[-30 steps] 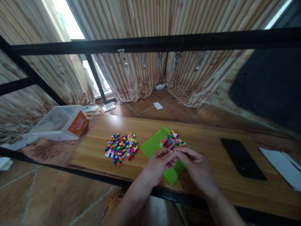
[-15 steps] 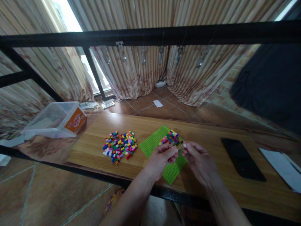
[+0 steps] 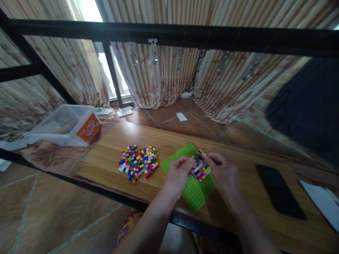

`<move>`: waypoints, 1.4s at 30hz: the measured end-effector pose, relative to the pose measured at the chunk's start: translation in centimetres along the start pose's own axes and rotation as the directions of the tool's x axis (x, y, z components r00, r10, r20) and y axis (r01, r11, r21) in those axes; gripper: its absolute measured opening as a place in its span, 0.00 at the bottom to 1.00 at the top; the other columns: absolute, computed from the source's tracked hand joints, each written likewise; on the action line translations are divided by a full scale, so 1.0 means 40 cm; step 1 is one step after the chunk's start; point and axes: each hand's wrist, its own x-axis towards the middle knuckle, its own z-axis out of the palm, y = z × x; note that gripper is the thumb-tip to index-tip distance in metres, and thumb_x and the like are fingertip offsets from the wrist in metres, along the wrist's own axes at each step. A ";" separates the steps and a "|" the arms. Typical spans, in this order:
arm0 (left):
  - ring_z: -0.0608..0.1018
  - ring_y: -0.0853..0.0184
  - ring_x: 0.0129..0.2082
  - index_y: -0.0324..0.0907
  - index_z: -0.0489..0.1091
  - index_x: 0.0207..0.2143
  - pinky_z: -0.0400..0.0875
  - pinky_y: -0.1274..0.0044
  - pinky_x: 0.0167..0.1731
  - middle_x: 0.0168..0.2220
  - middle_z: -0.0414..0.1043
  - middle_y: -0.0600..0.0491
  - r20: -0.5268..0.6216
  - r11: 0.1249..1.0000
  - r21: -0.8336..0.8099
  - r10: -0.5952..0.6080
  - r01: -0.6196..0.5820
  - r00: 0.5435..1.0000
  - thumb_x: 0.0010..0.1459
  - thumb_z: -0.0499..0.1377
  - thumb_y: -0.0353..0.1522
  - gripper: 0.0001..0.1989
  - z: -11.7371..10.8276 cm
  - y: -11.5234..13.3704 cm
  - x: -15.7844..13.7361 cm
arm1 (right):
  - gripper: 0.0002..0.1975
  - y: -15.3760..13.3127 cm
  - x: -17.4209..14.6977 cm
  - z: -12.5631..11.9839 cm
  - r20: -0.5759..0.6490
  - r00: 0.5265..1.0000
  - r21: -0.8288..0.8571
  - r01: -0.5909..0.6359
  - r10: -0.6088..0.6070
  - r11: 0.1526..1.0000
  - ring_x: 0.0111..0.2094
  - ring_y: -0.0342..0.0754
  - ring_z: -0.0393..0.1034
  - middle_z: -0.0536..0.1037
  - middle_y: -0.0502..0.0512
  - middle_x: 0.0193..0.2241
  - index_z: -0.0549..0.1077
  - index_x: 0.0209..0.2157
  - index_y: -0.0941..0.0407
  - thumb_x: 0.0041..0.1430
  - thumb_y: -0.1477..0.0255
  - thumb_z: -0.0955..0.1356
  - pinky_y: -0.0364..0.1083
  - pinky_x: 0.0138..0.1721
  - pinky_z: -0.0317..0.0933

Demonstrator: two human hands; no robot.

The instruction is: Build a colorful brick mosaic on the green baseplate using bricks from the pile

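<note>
On the wooden table lies a green studded baseplate [image 3: 197,197], turned at an angle. A patch of multicoloured toy bricks [image 3: 201,167] covers part of it. My left hand [image 3: 180,173] is at the left side of that patch, thumb and fingers pinched together; whatever is between them is too small to make out. My right hand [image 3: 222,171] reaches to the upper right edge of the patch, its fingers closed at a small pale brick [image 3: 207,157] that they partly hide. To the left of the plate spreads a pile of loose bricks [image 3: 139,162] in many colours.
A clear plastic box [image 3: 62,125] with an orange label stands beyond the table's left end. A black phone-like slab [image 3: 280,192] and white paper [image 3: 321,201] lie at the right. Black metal rails [image 3: 169,33] run across above the table's far side.
My right hand has moved from in front of the brick patch to its upper right edge. My left hand has shifted slightly left, uncovering more bricks. The camera view has turned a little.
</note>
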 end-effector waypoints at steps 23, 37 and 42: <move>0.65 0.75 0.20 0.38 0.71 0.22 0.56 0.80 0.25 0.19 0.67 0.57 -0.006 0.999 -0.031 -0.031 0.030 1.000 0.49 0.66 0.40 0.15 -0.003 0.010 -0.004 | 0.19 0.044 -0.001 0.032 -0.121 0.985 -0.092 0.112 -0.122 0.990 0.30 0.48 0.68 0.75 0.54 0.30 0.80 0.35 0.56 0.56 0.54 0.70 0.48 0.33 0.63; 0.65 0.75 0.21 0.38 0.71 0.22 0.58 0.79 0.26 0.20 0.68 0.56 -0.007 0.999 -0.017 -0.035 0.035 0.999 0.49 0.67 0.41 0.16 -0.003 0.013 -0.006 | 0.21 0.074 0.000 0.026 -0.054 0.997 0.083 -0.057 0.062 0.995 0.34 0.51 0.74 0.80 0.57 0.34 0.80 0.36 0.56 0.51 0.53 0.73 0.50 0.37 0.67; 0.65 0.75 0.21 0.38 0.71 0.22 0.58 0.79 0.26 0.19 0.67 0.57 -0.007 0.999 -0.007 -0.039 0.039 0.999 0.50 0.67 0.41 0.16 -0.004 0.015 -0.007 | 0.21 0.083 0.006 0.037 -0.025 0.990 0.177 -0.135 0.142 0.975 0.34 0.52 0.76 0.82 0.59 0.35 0.81 0.37 0.57 0.50 0.54 0.74 0.51 0.38 0.69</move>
